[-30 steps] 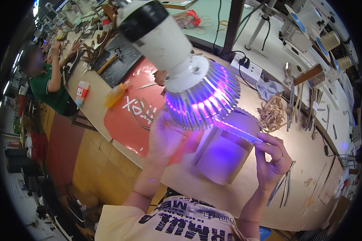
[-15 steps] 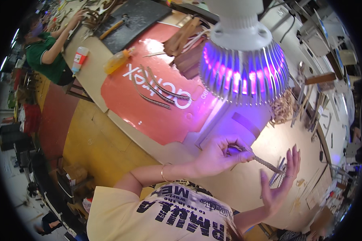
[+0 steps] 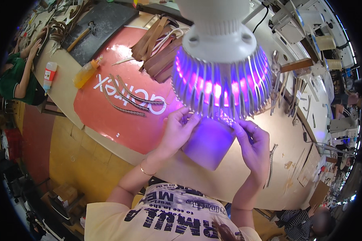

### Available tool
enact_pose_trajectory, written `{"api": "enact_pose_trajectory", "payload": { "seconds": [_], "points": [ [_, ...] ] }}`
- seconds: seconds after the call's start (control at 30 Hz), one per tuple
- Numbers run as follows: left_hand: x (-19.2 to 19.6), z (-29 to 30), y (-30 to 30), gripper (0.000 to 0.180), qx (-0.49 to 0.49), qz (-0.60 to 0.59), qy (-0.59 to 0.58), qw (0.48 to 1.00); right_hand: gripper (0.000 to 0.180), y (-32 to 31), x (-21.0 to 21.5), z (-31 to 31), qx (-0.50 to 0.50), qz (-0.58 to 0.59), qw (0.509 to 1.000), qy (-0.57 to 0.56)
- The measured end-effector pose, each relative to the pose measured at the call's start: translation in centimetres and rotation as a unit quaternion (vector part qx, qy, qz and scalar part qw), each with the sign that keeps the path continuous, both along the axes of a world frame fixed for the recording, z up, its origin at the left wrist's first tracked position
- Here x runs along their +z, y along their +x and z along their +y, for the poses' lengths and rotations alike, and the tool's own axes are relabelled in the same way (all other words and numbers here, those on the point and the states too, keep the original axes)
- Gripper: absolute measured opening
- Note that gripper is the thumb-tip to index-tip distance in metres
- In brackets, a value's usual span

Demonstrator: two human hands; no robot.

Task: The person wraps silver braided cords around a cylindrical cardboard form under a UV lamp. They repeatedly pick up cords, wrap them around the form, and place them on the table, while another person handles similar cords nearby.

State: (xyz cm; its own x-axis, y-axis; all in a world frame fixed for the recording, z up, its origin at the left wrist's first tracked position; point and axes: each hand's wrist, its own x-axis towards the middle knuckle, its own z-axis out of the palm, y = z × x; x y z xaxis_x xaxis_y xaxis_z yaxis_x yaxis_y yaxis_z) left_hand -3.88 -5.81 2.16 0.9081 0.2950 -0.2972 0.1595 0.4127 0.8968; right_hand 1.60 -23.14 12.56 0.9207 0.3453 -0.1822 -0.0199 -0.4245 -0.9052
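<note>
Under the lamp, a braided strap (image 3: 226,117) catches bright pink-violet light, its middle partly hidden by the lamp's fins. My right hand (image 3: 252,146) pinches its right end between thumb and fingers. At the left end, my left hand (image 3: 180,130) is closed in a pinch, the strap between its fingertips only partly visible. Below the strap, between my hands, sits a smooth grey block (image 3: 209,146) tinted violet. Beside my right hand, more thin braids (image 3: 272,165) lie on the table. Several brown braided straps (image 3: 126,102) rest on a red sheet (image 3: 104,120) to the left.
The large finned lamp (image 3: 223,80) hangs close above my hands. Leather strips (image 3: 159,46), a yellow glue bottle (image 3: 85,74), a white bottle (image 3: 50,76) and a hammer (image 3: 82,36) on a black slab (image 3: 112,24) lie farther off. A person in green (image 3: 18,76) works at far left.
Both hands have moved up under the lamp, with the strap stretched between them. My right hand, spread open before, now pinches the strap's end. The view has shifted to the right.
</note>
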Motion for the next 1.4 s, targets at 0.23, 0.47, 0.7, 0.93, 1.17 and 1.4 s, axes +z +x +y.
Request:
{"api": "enact_pose_trajectory", "payload": {
  "seconds": [0.23, 0.47, 0.7, 0.93, 1.17, 1.4],
  "points": [
    [0.8, 1.6, 0.3, 0.014, 0.021, -0.067, 0.027, 0.997, 0.016, 3.0, 0.0, 2.9, 0.052, 0.001, 0.998, 0.039],
    [3.0, 1.3, -0.4, 0.027, -0.005, -0.027, -0.166, 0.986, 0.045, 5.0, -1.4, 5.3, 0.031, 0.02, 0.92, 0.39],
    [2.1, 2.3, 0.2, 0.052, -0.128, -0.124, -0.25, 0.952, 0.056, 7.1, -0.8, 5.5, -0.207, -0.018, 0.891, 0.404],
    [4.3, 1.5, 0.5, 0.015, -0.113, -0.047, -0.214, 0.969, 0.058, 6.9, -1.2, 4.7, -0.259, -0.103, 0.866, 0.416],
    [4.4, 1.0, 1.3, 0.03, -0.126, -0.064, -0.174, 0.975, 0.068, 3.7, -1.2, 3.6, -0.339, -0.371, 0.864, 0.018],
    [3.0, 0.3, 1.3, 0.019, -0.181, -0.141, -0.152, 0.961, 0.028, -1.0, 1.3, 0.7, 0.038, -0.337, 0.887, -0.315]
  ]
}}
